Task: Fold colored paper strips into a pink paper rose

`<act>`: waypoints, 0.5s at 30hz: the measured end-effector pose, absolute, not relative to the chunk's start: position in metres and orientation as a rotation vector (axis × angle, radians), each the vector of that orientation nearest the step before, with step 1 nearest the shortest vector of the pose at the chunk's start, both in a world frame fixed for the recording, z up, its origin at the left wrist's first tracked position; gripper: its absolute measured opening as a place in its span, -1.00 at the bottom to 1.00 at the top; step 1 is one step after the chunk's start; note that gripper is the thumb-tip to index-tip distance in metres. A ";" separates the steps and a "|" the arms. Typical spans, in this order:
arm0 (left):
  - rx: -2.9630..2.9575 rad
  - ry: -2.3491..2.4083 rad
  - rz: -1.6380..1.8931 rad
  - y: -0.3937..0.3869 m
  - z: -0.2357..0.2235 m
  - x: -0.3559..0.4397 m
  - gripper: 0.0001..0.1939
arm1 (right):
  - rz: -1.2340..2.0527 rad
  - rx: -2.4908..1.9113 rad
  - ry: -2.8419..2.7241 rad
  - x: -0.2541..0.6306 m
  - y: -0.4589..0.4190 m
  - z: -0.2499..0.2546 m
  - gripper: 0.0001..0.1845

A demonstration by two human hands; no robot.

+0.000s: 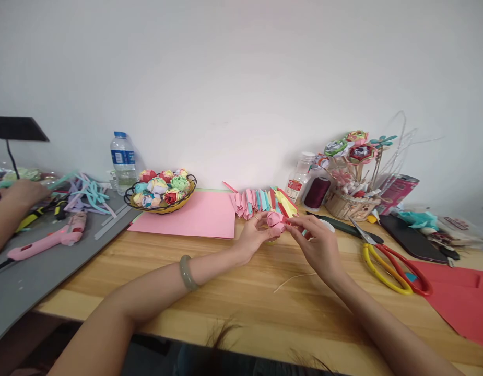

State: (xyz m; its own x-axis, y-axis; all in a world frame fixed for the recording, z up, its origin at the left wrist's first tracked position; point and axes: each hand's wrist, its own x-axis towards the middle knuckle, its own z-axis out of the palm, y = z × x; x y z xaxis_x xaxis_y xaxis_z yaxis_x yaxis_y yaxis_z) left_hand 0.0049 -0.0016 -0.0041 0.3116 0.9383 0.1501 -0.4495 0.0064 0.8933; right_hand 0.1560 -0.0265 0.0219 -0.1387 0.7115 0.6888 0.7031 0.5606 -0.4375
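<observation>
Paper, pink and folded, is being held over the worktop, pinched between the thumb and fingers of the left hand; its right side is being touched by the narrowed fingertips of the right hand, though whether it is being gripped there cannot be told. Just behind, a row of folded strips is being partly hidden. Farther left, pink sheets are being overlapped by a basket, where paper flowers are being held. Rightward, a red sheet is being overlapped by scissors
</observation>
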 end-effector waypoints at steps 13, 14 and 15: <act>1.073 0.583 1.202 -0.001 -0.004 0.005 -0.52 | 0.335 -1.230 -1.749 0.157 -0.022 0.021 -0.74; 1.073 0.578 1.200 -0.001 -0.004 0.005 -0.53 | 0.351 -1.225 -1.750 0.157 -0.021 0.021 -0.74; 1.072 0.575 1.200 -0.001 -0.004 0.005 -0.53 | 0.356 -1.215 -1.754 0.157 -0.022 0.021 -0.74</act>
State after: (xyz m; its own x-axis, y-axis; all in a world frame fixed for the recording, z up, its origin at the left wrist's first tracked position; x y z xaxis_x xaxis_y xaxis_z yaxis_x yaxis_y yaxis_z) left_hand 0.0047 -0.0007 -0.0043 0.3099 0.9358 0.1682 -0.4556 -0.0091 0.8901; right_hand 0.1570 -0.0215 0.0212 -0.0672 0.8461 0.5289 0.5731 0.4666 -0.6737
